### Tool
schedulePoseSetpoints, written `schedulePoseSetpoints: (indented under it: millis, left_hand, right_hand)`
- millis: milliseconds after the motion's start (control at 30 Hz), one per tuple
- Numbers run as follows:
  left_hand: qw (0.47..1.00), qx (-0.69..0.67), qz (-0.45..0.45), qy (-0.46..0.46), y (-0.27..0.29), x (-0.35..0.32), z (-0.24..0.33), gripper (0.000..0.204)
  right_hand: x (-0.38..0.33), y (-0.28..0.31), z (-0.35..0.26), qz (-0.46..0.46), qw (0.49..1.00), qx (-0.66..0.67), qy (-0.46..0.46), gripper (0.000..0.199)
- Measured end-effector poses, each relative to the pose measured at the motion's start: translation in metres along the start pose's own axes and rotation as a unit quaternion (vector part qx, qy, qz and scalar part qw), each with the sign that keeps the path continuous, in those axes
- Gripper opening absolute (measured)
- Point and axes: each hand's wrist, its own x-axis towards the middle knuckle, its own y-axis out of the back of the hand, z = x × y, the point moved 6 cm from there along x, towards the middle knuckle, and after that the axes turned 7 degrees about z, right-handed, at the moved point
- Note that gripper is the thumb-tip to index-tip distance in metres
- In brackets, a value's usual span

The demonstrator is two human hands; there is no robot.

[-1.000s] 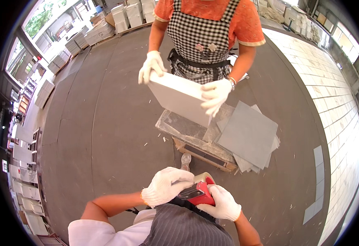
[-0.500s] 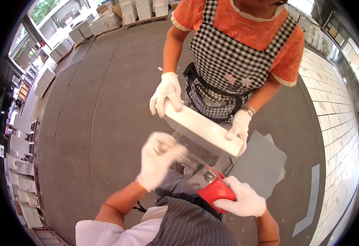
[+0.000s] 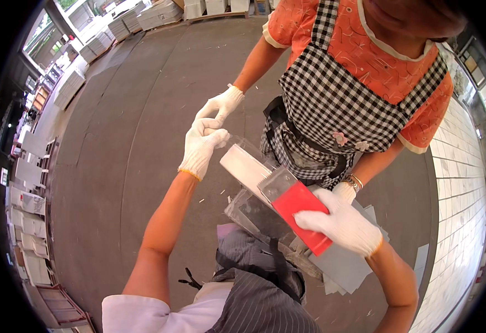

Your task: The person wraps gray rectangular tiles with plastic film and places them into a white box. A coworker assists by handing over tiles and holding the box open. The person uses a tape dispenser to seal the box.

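My right hand (image 3: 343,222), in a white knit glove, grips a red tape dispenser (image 3: 304,219) with a toothed clear front edge. The dispenser lies over the near right part of a long white block (image 3: 247,169), whose kind I cannot make out. A strip of clear tape (image 3: 245,145) shows at the block's far left end. My gloved left hand (image 3: 199,147) is pinched closed beside that end, apparently on the tape, touching or nearly touching the co-worker's left-side gloved hand (image 3: 220,106). The co-worker's other hand (image 3: 345,191) is partly hidden behind my right hand.
Facing me stands a co-worker in a checked apron (image 3: 337,100). Below the block is a clear-wrapped item (image 3: 254,213), with grey sheets (image 3: 345,266) on the floor to its right. White slabs (image 3: 459,183) cover the right side; stacked goods (image 3: 71,89) line the left.
My left hand has moved up and away to the block's far end. The dispenser has moved up onto the block. The co-worker's left-side hand has come off the block beside my left hand.
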Motion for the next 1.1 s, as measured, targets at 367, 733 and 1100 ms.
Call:
schedulePoseSetpoints:
  millis: [367, 733, 1100]
  left_hand:
    - [0.992, -0.046, 0.103, 0.047, 0.019, 0.024, -0.037, 0.028]
    - [0.975, 0.145, -0.08, 0.149, 0.0, 0.016, -0.099, 0.04]
    - [0.99, 0.019, 0.002, 0.142, 0.034, 0.012, -0.177, 0.046]
  right_hand:
    - [0.06, -0.002, -0.018, -0.098, 0.994, 0.041, 0.039, 0.05]
    - [0.067, -0.004, -0.028, -0.121, 0.992, 0.036, -0.002, 0.052]
    - [0.055, 0.005, -0.014, -0.157, 0.981, -0.1, 0.049, 0.053]
